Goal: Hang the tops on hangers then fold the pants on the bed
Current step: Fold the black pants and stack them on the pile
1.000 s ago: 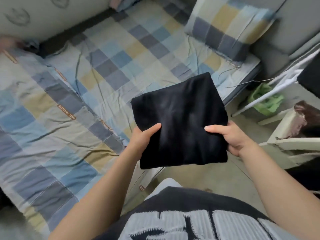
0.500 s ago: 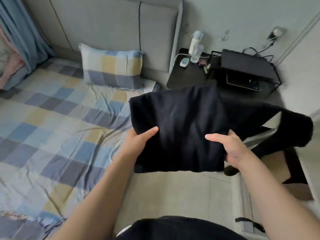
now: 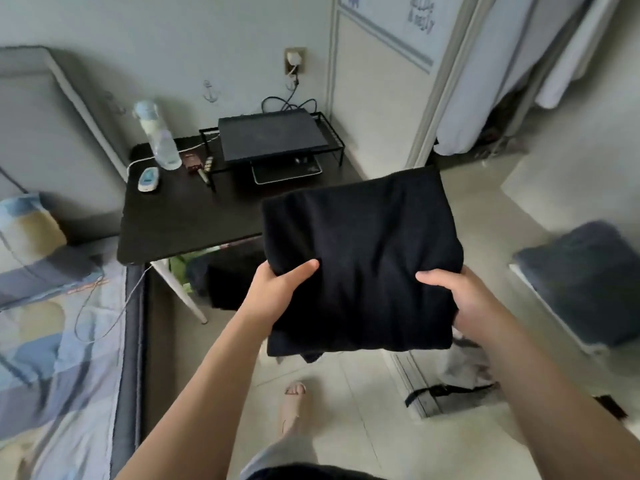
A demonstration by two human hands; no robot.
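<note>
**Pants bundle being held over the floor, with the bed to the left**

Pants [image 3: 360,251], black and folded into a thick, nearly square packet, are hanging in mid-air above the floor [image 3: 346,393] and touching neither the bed [image 3: 52,341] nor the counter [image 3: 180,216]. The left hand [image 3: 277,292] and right hand [image 3: 460,299] are gripping the near corners. Each thumb is pressing on top, while the fingers are curling underneath, out of sight. The packet is running slightly longer away from the body, and a loose fold is sagging from its near edge. Since the bed is lying off to the left, the left hand is the nearer one. Setting the packet down there is likely calling for a leftward swing that keeps it level.
</note>
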